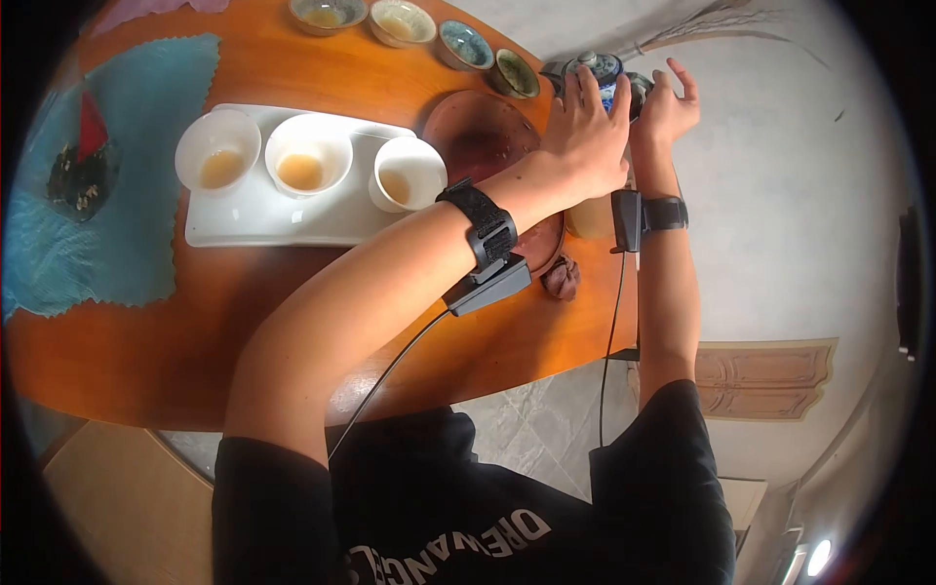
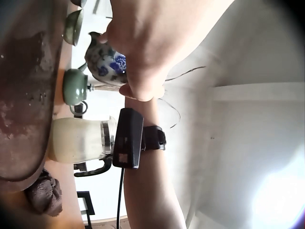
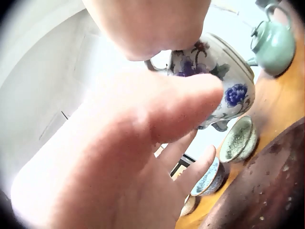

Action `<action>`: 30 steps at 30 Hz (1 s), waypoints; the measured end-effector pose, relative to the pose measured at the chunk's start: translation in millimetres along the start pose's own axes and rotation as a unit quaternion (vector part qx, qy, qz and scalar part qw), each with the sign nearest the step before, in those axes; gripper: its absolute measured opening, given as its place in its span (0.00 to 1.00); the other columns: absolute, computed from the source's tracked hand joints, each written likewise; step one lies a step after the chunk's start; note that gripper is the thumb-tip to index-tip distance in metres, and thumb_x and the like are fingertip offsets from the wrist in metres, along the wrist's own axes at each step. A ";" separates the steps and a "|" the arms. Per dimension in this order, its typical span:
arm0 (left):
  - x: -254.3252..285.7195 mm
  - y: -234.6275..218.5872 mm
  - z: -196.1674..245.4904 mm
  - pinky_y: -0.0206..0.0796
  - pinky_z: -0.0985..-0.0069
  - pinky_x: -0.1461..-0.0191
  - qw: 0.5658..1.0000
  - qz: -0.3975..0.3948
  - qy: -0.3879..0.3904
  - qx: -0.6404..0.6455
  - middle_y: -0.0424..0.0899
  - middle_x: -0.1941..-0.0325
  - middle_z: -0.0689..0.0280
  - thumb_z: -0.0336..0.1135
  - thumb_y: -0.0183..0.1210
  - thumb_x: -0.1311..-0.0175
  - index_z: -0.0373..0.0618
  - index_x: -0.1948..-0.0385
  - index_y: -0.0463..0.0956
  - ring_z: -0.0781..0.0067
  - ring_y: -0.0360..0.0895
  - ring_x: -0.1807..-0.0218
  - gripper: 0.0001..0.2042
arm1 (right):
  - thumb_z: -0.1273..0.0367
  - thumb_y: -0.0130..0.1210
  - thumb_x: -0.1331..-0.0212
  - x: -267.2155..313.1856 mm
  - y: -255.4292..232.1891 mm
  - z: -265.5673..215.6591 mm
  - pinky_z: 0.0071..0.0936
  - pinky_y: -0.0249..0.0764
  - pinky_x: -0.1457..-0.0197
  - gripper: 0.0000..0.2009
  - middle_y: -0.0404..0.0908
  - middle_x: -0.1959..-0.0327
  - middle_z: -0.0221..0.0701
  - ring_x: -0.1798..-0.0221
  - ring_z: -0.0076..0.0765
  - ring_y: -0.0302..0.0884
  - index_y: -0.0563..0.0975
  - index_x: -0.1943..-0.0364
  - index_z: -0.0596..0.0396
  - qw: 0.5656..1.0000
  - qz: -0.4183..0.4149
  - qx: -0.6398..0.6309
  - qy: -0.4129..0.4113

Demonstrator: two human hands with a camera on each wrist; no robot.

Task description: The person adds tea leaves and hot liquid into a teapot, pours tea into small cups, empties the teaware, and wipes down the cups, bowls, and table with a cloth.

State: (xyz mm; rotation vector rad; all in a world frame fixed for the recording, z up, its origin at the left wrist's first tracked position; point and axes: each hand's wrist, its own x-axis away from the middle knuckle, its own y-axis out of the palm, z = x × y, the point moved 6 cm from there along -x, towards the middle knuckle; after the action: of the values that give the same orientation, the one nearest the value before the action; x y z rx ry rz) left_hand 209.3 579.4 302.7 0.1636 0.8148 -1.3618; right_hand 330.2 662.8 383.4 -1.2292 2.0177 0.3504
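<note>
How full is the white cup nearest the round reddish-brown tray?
Only partly full: the white cup shows amber liquid low inside, with bare white wall above it.

A black short-sleeved shirt (image 1: 595,551) bears white letters (image 1: 487,539); beyond its sleeves (image 1: 268,507), black wrist straps (image 1: 480,219) hold dark boxes (image 1: 492,286), trailing thin black cables (image 1: 389,372).

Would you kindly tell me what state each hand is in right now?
Left hand: open.
Right hand: holding the flowered teapot.

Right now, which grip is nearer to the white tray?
Left. In the head view, the left grip lies between the white tray and the right grip, which is farther away.
</note>
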 end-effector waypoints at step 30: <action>7.2 -1.7 -14.2 0.58 0.46 0.24 0.991 0.108 -0.075 0.031 0.45 0.29 0.13 0.34 0.73 0.51 0.29 0.26 0.48 0.14 0.58 0.29 0.51 | 0.80 0.52 0.42 -15.5 88.0 -30.1 0.17 0.56 0.77 0.16 0.73 0.80 0.17 0.79 0.12 0.62 0.81 0.49 0.58 0.934 -0.312 0.148 -0.096</action>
State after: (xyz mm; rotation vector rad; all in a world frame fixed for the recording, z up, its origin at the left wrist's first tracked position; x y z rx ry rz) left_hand 201.6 581.1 288.7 0.1902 0.6112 -1.1808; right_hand 245.9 700.2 403.1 -1.4887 1.3581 -0.1370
